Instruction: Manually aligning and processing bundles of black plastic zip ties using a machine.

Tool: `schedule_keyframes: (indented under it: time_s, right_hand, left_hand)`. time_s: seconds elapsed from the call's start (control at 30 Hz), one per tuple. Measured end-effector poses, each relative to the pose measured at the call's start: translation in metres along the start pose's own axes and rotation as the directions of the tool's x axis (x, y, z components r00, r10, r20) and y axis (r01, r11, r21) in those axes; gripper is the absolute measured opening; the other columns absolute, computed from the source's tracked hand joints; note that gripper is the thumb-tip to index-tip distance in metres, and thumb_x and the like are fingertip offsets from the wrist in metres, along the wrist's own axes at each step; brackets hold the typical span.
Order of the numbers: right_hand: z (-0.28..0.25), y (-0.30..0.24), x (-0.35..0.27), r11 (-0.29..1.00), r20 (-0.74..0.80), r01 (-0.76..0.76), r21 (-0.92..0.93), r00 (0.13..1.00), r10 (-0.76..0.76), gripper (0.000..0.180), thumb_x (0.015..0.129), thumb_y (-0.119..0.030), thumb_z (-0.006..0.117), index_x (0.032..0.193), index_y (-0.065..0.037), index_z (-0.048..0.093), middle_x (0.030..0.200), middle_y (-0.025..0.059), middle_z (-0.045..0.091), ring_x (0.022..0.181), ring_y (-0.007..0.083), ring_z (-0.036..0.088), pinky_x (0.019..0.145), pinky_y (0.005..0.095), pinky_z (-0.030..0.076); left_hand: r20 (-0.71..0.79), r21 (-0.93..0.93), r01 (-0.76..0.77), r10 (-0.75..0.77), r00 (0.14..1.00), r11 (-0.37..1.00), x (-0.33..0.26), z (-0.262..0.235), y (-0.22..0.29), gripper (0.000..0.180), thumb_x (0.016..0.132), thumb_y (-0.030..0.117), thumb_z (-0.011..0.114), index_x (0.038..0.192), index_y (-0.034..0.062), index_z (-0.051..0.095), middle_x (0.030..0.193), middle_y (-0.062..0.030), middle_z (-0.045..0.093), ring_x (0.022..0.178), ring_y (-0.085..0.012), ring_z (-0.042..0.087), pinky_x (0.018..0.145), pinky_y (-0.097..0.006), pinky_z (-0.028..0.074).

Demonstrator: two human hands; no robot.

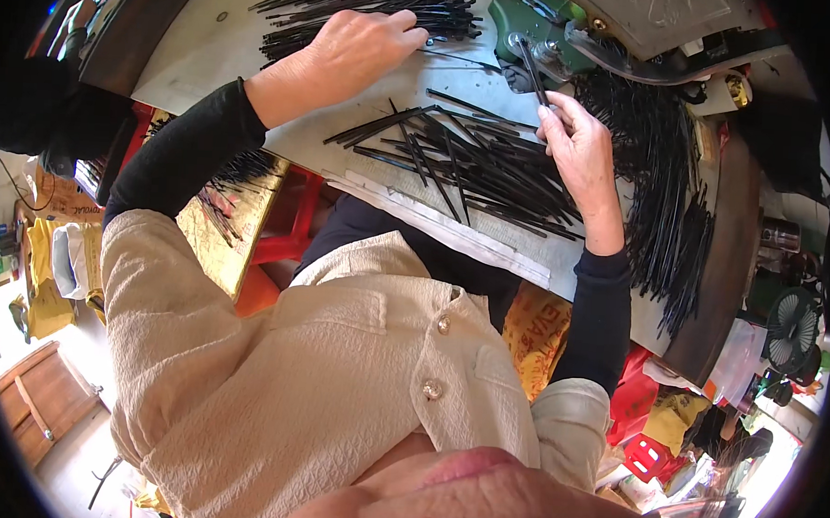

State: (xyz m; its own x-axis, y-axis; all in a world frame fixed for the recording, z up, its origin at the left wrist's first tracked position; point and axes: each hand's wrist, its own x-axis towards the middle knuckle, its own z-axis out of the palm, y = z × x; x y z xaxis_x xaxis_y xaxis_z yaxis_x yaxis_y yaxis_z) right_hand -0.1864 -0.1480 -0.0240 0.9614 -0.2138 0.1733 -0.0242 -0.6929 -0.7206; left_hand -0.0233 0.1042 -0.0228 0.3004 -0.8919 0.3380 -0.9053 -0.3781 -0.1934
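My left hand (355,48) rests palm down on the far pile of thin black sticks (370,7), its fingers spread over them. My right hand (578,141) pinches one black stick (532,72) and holds its far end at the green metal machine (536,28). Between the two hands a loose heap of black sticks (465,164) lies fanned out on the grey worktable (220,56).
A thick bundle of black sticks (664,177) hangs over the table's right side. A red stool (292,221) and a cardboard box with more sticks (227,214) stand below left. A small black fan (790,329), yellow bags and red crates sit at the right.
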Motion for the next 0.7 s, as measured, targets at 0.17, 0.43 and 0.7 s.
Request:
schedule_keyframes:
  time_s: [0.17, 0.43, 0.7]
  right_hand:
    - [-0.001, 0.000, 0.001, 1.000, 0.013, 0.001, -0.019, 1.000, -0.001, 0.025, 0.087, -0.017, 0.059, 0.105, 0.000, 0.062, 0.068, 0.0113, 0.064, 0.060, 0.0179, 0.063, 0.059, 0.0290, 0.047]
    - [0.000, -0.001, 0.000, 1.000, 0.004, -0.003, -0.018, 1.000, 0.003, 0.024, 0.087, -0.016, 0.059, 0.104, 0.000, 0.062, 0.068, 0.0107, 0.064, 0.061, 0.0175, 0.062, 0.059, 0.0288, 0.047]
    - [-0.002, 0.000, -0.001, 1.000, 0.008, 0.001, -0.031, 1.000, -0.001, 0.024, 0.087, -0.017, 0.059, 0.104, 0.000, 0.062, 0.069, 0.0109, 0.064, 0.062, 0.0172, 0.063, 0.059, 0.0286, 0.047]
  left_hand:
    - [-0.023, -0.056, 0.012, -0.013, 1.000, 0.998, 0.005, -0.006, 0.009, 0.029, 0.084, 0.027, 0.062, 0.106, 0.0078, 0.057, 0.089, -0.0058, 0.054, 0.084, -0.0229, 0.061, 0.066, -0.033, 0.052]
    - [-0.098, -0.004, 0.161, -0.160, 0.982, 0.987, -0.015, -0.014, -0.011, 0.032, 0.085, 0.032, 0.061, 0.106, 0.0089, 0.060, 0.094, -0.0061, 0.057, 0.085, -0.0250, 0.061, 0.068, -0.037, 0.051]
    - [-0.180, -0.039, 0.088, -0.093, 0.979, 0.995, -0.001, -0.015, -0.006, 0.023, 0.083, 0.025, 0.062, 0.099, 0.0086, 0.059, 0.083, -0.0069, 0.055, 0.078, -0.0262, 0.060, 0.063, -0.037, 0.050]
